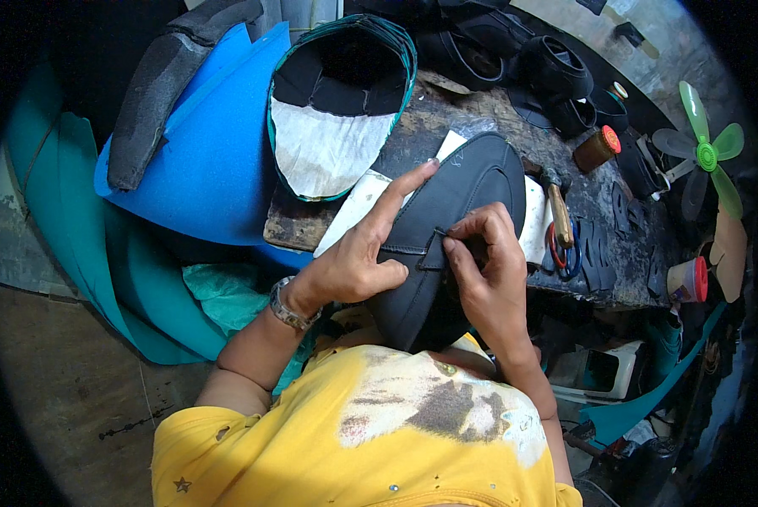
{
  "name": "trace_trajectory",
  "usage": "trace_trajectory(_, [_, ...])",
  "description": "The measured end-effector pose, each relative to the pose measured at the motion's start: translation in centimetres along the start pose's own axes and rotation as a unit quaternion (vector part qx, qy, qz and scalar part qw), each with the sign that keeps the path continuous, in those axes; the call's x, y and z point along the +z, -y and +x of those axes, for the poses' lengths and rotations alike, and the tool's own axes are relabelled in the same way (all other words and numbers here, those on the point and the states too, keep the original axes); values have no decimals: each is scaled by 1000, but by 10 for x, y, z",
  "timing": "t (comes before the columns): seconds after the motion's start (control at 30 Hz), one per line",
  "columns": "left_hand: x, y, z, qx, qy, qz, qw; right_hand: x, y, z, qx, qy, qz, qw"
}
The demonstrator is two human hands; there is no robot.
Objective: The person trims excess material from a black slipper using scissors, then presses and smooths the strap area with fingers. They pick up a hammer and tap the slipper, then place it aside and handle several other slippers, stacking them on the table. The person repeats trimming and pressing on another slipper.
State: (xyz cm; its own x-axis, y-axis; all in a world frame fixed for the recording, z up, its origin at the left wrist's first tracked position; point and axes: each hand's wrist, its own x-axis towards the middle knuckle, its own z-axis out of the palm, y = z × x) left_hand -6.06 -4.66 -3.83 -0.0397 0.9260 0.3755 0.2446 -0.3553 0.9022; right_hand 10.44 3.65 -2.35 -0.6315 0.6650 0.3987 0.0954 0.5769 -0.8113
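Cluttered dark desk [615,279], blue foam sheets [218,160] beside it. Left hand [358,258] lies spread on a black leather piece [455,211]; right hand [484,270] pinches its small tab [434,249].

At the right of the frame, on the cluttered dark bench, a small brown jar [596,149] stands tilted, round, with a red-orange lid on top. Just up and right of it sits a small round tin [618,89], lid ringed in green and orange. Down at the bench's right edge there's a pale cylindrical container [687,280] lying on its side, red cap facing right. Lower right of the frame, under the bench, a white boxy device [603,372] shows a dark rectangular panel; whether it is a screen can't be told. No signs or labels readable as such.
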Motion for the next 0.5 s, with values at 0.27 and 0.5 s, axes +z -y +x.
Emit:
trace_trajectory(0.27, [1,-3,0,12,10,39,999,-1,2,-4,24,6,15,1000])
trace_trajectory(0.5, [4,-2,-1,16,-2,15,1000,0,5,-3,-2,-9,-10,1000])
